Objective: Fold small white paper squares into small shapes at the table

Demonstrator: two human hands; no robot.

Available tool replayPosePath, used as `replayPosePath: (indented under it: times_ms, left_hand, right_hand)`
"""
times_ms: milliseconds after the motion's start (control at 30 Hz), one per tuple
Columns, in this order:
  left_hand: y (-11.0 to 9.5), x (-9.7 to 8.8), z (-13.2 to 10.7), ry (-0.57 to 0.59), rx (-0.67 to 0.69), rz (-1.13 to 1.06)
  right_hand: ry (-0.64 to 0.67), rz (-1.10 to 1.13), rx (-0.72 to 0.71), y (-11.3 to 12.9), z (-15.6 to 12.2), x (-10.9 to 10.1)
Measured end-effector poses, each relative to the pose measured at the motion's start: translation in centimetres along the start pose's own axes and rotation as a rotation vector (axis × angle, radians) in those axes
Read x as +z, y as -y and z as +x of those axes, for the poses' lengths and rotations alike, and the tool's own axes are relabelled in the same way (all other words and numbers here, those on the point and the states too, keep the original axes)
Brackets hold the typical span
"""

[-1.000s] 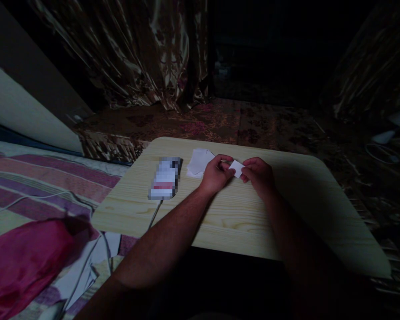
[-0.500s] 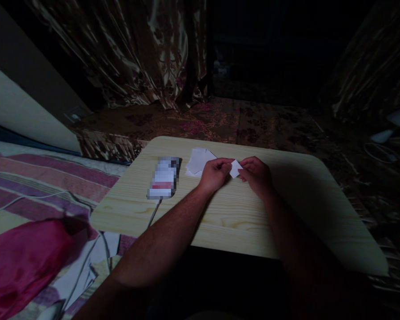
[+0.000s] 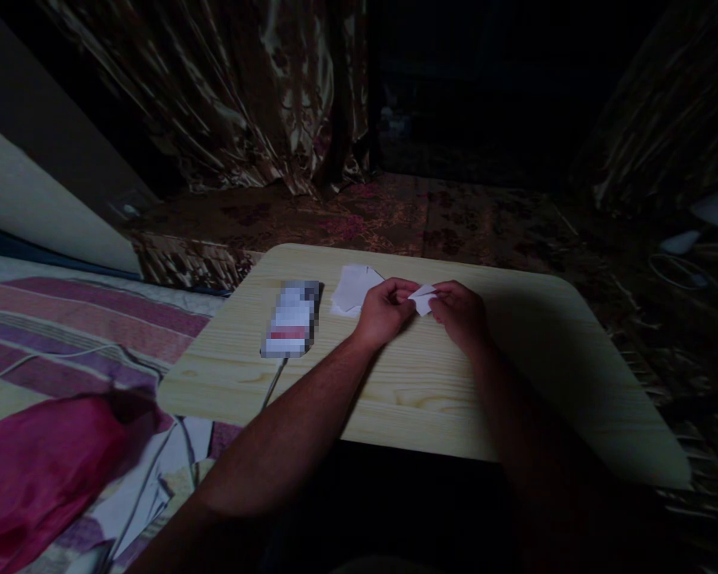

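– Well, where has the paper slip (image 3: pixel 422 298) got to?

– It is up near the middle of the far edge of the table (image 3: pixel 514 383), held just above the wood. The left hand (image 3: pixel 383 312) pinches one end and the right hand (image 3: pixel 462 312) pinches the other, fingers closed tight on it.

– Is it folded yet?

– Partly, I'd say. There seems to be a flap turned over along its top, so some creasing looks done, but it isn't a finished shape. The loose white sheets (image 3: pixel 350 288) lie untouched just left of the left hand, towards the far left corner.

– Which way does it run?

– Its long axis goes from hand to hand, roughly along the far edge, and a lower corner points back towards the near edge. It's dim and small, so I can't swear to more.

– Anything else?

– A phone (image 3: pixel 289 319) lies left of the sheets, with its cable (image 3: pixel 274 387) trailing over the near edge.
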State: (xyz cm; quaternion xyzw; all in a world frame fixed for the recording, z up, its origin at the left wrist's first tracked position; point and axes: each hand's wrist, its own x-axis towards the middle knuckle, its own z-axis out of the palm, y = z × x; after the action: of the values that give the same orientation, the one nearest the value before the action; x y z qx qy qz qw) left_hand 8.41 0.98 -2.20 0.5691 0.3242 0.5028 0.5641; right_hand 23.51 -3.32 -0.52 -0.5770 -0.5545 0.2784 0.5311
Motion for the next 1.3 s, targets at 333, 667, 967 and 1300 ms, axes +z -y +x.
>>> replayPosePath:
  times_ms: [333, 667, 967, 1300]
  left_hand:
    - [-0.1, 0.2, 0.0, 0.041, -0.042, -0.053]
    - [0.2, 0.2, -0.2, 0.016, 0.017, 0.040]
    - [0.4, 0.1, 0.0, -0.034, 0.038, 0.107]
    - [0.2, -0.2, 0.0, 0.040, -0.018, 0.055]
  right_hand:
    - [0.013, 0.005, -0.058, -0.7, 0.0, 0.6]
    - [-0.022, -0.038, -0.064, -0.8, -0.1, 0.6]
    - [-0.045, -0.065, 0.018, -1.0, 0.4, -0.2]
    - [0.090, -0.003, 0.091, -0.2, 0.4, -0.6]
